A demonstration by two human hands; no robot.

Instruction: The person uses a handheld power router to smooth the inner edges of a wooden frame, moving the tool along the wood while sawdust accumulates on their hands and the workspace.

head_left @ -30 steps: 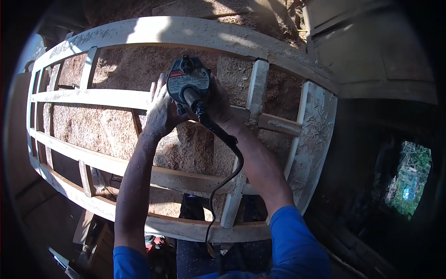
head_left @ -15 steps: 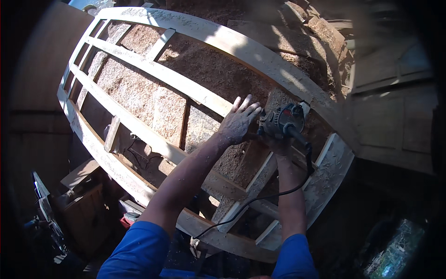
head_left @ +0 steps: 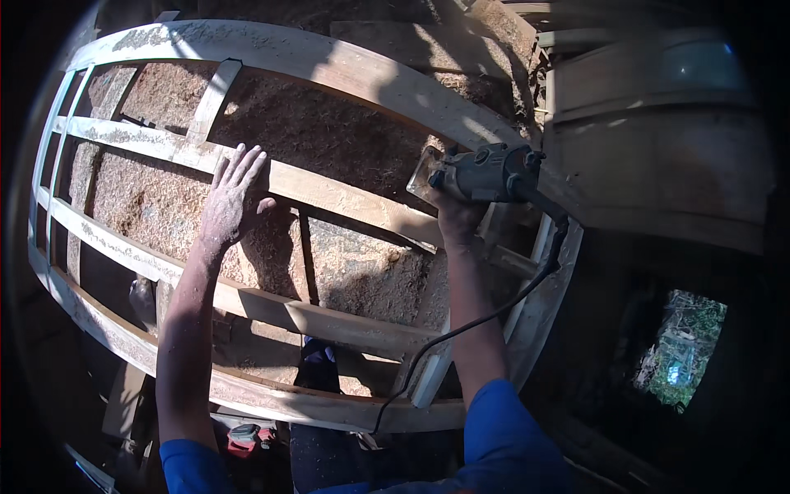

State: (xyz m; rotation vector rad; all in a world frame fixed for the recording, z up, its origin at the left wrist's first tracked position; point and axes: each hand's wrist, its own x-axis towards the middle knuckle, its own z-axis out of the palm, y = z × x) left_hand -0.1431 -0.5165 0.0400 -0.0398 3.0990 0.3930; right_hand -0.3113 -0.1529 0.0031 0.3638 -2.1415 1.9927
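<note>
A large pale wooden frame (head_left: 362, 74) of long rails and short crosspieces lies in front of me, strewn with shavings. My right hand (head_left: 458, 218) is closed round a dark corded trim router (head_left: 487, 174) at the frame's right part. The router is tipped on its side, its flat base plate (head_left: 424, 171) facing left; whether it touches the wood I cannot tell. My left hand (head_left: 233, 198) has its fingers stretched out over a middle rail (head_left: 329, 191), further left, and holds nothing. Both hands are dusty.
The black cord (head_left: 485, 317) runs from the router down across the frame to its near edge. Sawdust (head_left: 156, 193) covers the ground below the openings. A red and grey tool (head_left: 243, 439) lies by the near edge. Wooden panels (head_left: 650, 156) stand at the right.
My left hand has moved left, away from the router and along the rail. My right hand has tipped the router over and shifted it slightly left and up. The view has shifted too.
</note>
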